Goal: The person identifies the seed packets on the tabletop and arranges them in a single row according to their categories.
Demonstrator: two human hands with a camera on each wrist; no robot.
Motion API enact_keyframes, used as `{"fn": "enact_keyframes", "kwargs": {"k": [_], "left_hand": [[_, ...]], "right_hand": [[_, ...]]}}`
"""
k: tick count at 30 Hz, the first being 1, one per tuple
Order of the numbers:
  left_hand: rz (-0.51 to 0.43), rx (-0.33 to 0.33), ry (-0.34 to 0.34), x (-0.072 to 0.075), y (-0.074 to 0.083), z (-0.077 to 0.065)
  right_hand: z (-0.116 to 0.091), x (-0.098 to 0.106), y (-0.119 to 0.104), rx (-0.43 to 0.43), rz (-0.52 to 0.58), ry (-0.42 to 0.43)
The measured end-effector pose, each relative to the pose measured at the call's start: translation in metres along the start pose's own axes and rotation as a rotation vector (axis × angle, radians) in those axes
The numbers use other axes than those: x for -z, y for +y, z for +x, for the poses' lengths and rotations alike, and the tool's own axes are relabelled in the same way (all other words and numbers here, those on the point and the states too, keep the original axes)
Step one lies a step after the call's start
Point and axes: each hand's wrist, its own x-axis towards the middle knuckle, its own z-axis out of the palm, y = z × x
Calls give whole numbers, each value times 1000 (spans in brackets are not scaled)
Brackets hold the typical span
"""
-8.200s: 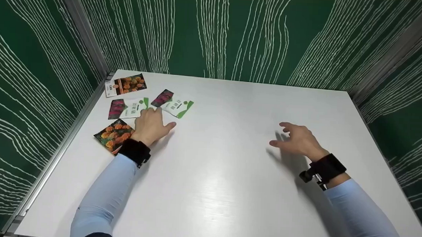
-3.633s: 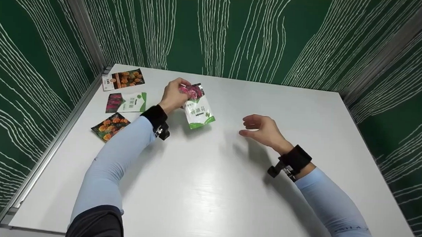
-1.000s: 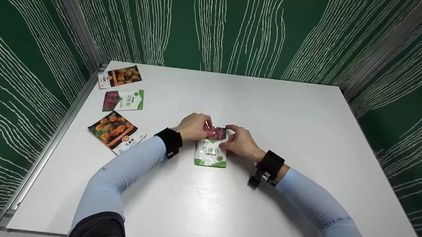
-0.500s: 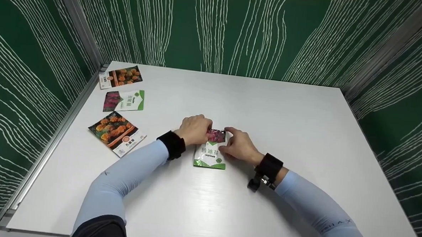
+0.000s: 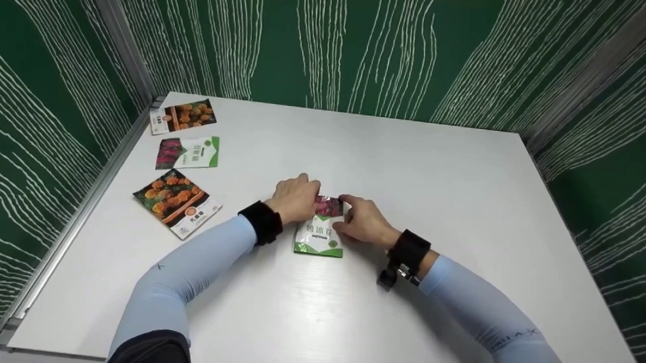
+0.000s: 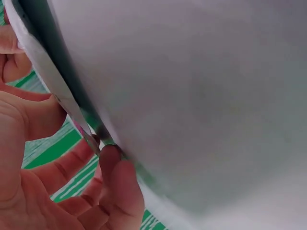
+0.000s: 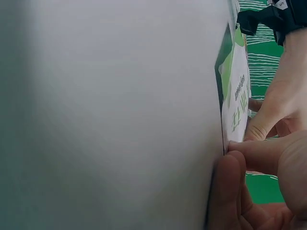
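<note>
A seed packet (image 5: 318, 240) with a purple flower picture, white middle and green bottom band lies at the middle of the table, low over its surface. My left hand (image 5: 295, 198) pinches its upper left edge, thumb on the near face in the left wrist view. From the other side my right hand (image 5: 369, 223) pinches the right edge; the right wrist view shows its thumb pressed on the printed face and the fingers at the edge. The left fingertips are partly hidden behind the packet (image 6: 53, 76) in the left wrist view.
Along the left side lie a second purple-and-green seed packet (image 5: 196, 153) and two orange-flower packets, one at the back corner (image 5: 190, 117) and one turned askew (image 5: 172, 197) near the left forearm. Green walls with white lines stand around the white table (image 5: 317, 323).
My left hand has lifted the packet from the left group and brought it right and nearer. My right hand has moved left and taken its right edge. Over the last second little has shifted.
</note>
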Motion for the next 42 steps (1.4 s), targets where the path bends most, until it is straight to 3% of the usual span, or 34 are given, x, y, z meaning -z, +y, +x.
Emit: {"fn": "enact_keyframes", "kwargs": {"k": [8,16,26,32,42], "left_hand": [[36,-13,-36,5,4,2],[40,-4,-96,-6,11,-2],[63,31,-86,-4,13,-4],[56,23,-37,2,2,-4],[-80,41,54,20,-30,-8]], "right_hand": [[5,1,-3,6,-34,-23],[-3,-6,2,-10,-40,-60],[-3,-5,-5,15,-76,-40],[-2,0,-10,48,-68,21],[2,11,-14,82,3,196]]}}
